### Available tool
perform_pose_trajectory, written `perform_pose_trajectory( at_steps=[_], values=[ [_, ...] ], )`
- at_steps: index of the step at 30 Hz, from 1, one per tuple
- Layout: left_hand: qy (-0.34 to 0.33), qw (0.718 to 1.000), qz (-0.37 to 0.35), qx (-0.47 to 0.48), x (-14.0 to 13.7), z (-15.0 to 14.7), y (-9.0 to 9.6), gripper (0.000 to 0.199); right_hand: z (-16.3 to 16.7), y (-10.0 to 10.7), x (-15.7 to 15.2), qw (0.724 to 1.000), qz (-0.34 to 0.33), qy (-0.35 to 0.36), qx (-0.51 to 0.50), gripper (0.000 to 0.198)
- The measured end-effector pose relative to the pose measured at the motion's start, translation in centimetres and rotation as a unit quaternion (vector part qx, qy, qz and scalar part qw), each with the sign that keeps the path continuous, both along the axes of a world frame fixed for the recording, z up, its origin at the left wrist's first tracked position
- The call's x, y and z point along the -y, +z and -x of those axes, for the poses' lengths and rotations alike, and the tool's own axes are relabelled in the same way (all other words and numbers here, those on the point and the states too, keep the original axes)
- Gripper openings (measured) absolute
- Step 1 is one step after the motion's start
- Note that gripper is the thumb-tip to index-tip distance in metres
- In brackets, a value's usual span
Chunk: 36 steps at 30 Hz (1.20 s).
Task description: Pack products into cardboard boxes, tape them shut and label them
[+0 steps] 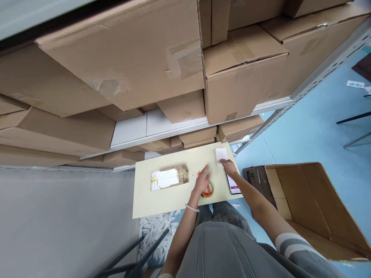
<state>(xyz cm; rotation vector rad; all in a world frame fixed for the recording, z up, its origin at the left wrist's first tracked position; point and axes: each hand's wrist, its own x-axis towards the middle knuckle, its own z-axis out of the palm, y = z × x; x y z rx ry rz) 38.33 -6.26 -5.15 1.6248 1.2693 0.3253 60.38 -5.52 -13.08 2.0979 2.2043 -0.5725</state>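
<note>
My right hand (229,167) has its fingertips together at the lower edge of a white paper slip (221,153) near the table's far right corner. My left hand (203,179) is held over the table with its fingers stretched out, apparently gripping nothing. Just beside and partly under it are a roll of tape (212,189) and an orange-handled tool, probably scissors, partly hidden by the hand. A phone or tablet (233,185) with a lit screen lies below my right forearm. To the left lies a small cardboard package (182,174) with a white label (165,178) and tape on it.
The pale yellow table (156,202) stands against shelving (176,129) stacked with cardboard boxes (130,54). A large open carton (307,197) sits on the blue floor at right. White paper scraps (158,231) and dark metal legs (147,253) are at lower left.
</note>
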Motion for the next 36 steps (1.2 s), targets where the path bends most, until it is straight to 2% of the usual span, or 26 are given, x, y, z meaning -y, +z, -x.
perform_pose_trajectory(
  at_steps=[8, 13, 15, 17, 19, 22, 27, 29, 31, 34, 36],
  values=[
    [-0.025, 1.000, -0.018, 0.004, -1.2, -0.3, -0.2, 0.051, -0.2, 2.1, -0.2, 0.997, -0.045, -0.055, -0.027, 0.029],
    [-0.033, 0.999, -0.024, -0.006, -1.9, -0.2, -0.4, 0.048, -0.6, 4.4, 0.7, 0.981, -0.112, -0.152, -0.040, 0.036],
    [-0.039, 0.999, -0.034, -0.004, -2.1, -0.4, -0.3, 0.048, -1.0, 5.6, 1.3, 0.959, -0.160, -0.224, -0.069, 0.039],
    [-0.044, 0.998, -0.046, 0.006, -2.5, -0.8, -0.2, 0.049, -1.5, 6.9, 1.9, 0.922, -0.209, -0.303, -0.123, 0.041],
    [-0.050, 0.997, -0.062, 0.015, -3.0, -1.6, 0.2, 0.052, -2.1, 8.4, 2.5, 0.888, -0.236, -0.349, -0.184, 0.043],
    [-0.059, 0.993, -0.098, 0.029, -4.0, -3.3, 0.9, 0.061, -3.0, 10.8, 3.4, 0.866, -0.252, -0.344, -0.260, 0.045],
    [-0.098, 0.981, -0.157, 0.055, -5.8, -6.6, 2.3, 0.066, -3.6, 14.1, 5.0, 0.882, -0.251, -0.279, -0.285, 0.046],
    [-0.126, 0.977, -0.162, 0.063, -6.1, -7.6, 2.8, 0.058, -3.6, 15.0, 5.6, 0.887, -0.245, -0.274, -0.280, 0.046],
    [-0.145, 0.976, -0.147, 0.063, -6.2, -8.5, 3.1, 0.041, -3.4, 15.7, 6.1, 0.882, -0.251, -0.283, -0.280, 0.046],
    [-0.146, 0.980, -0.126, 0.053, -5.9, -9.2, 3.3, 0.018, -3.0, 16.5, 6.5, 0.862, -0.282, -0.325, -0.269, 0.048],
    [-0.142, 0.981, -0.124, 0.052, -5.8, -9.4, 3.3, 0.014, -2.6, 16.8, 6.7, 0.842, -0.307, -0.367, -0.248, 0.049]
  ],
)
